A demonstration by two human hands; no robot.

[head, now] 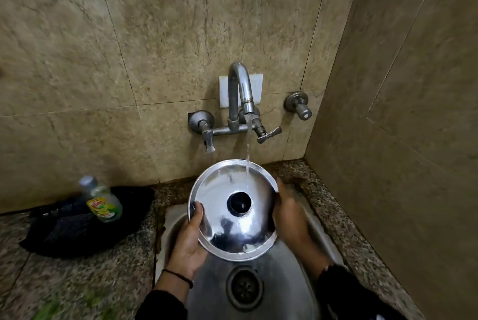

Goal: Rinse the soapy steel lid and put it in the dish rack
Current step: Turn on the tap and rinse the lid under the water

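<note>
A tiled stone wall point(155, 48) fills the upper frame, meeting a speckled granite counter point(77, 281) below. Set into the counter at 6 o'clock is a steel sink point(271, 301), its drain point(244, 287) showing near the bottom edge. At 9 o'clock on the counter lies a dark cloth point(77, 229) with a dish-soap bottle point(102, 200) resting on it. The wall-mounted tap point(239, 102) at centre runs a thin stream of water point(248, 149) down onto the steel lid point(232, 216), striking it near its 1 o'clock rim. The lid is held tilted over the sink, domed side and black knob point(239, 203) facing the camera. The left hand point(190, 244) clasps the rim at 8 o'clock, thumb on top and fingers curled beneath. The right hand point(291, 212), blurred, presses against the rim at 3 o'clock; how firmly its fingers close cannot be told.
</note>
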